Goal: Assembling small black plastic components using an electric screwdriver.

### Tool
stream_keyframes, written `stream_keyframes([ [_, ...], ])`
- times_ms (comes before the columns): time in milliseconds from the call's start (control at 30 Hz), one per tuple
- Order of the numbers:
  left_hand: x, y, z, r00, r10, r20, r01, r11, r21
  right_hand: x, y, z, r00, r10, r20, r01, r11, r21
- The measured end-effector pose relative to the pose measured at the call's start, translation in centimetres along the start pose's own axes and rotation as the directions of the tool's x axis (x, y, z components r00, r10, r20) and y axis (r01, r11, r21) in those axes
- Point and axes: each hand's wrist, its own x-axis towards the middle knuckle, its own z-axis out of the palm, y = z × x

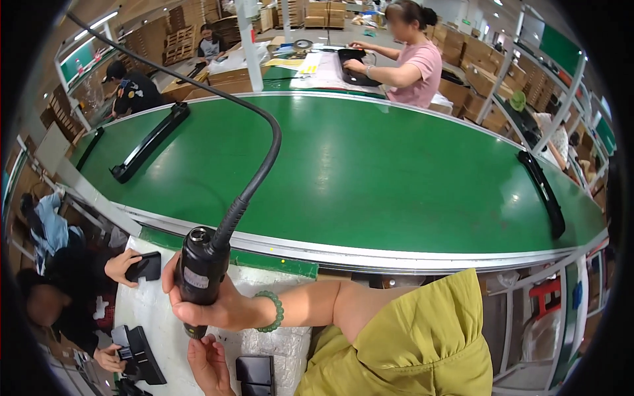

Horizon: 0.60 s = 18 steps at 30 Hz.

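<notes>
At eight o'clock, your right hand (228,305) wraps its fingers round the black corded tool (198,254). At seven, your left hand (209,371) curls near its tip (195,331); can't tell if it's pinching. Work seems begun; what's left doesn't show.

Room over green belt (370,171), cable (277,135) arching across, lower left seemingly cluttered

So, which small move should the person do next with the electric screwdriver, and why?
I would probably draw the left grip slightly clear before lowering the electric screwdriver: it is curled close to the tool's lower end, and the right grip is closed around the body. Whether the left one pinches a screw, I cannot tell.
</notes>
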Motion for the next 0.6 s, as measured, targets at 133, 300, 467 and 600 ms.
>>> stream_keyframes([
  [133, -0.8, -0.2, 0.5, 0.999, 0.038, 0.012, -0.035, 0.983, -0.182, -0.3, -0.1, 0.9, 0.999, -0.035, 0.025, 0.036, 0.999, -0.010],
  [300, -1.4, -0.2, -0.8, 1.000, -0.005, 0.011, 0.008, 0.943, -0.331, -0.9, -0.5, 1.3, 0.997, -0.017, 0.074, 0.015, 1.000, 0.017],
  [467, -3.3, -0.8, -0.9, 0.997, 0.016, 0.070, 0.014, 0.906, -0.422, -1.6, -1.0, 1.4, 0.993, 0.066, 0.095, -0.071, 0.996, 0.057],
  [600, -5.1, -0.9, 2.7, 0.955, 0.276, -0.110, -0.194, 0.858, 0.476, -2.1, 0.0, 1.0, 0.987, 0.034, 0.159, -0.035, 0.999, 0.001],
])
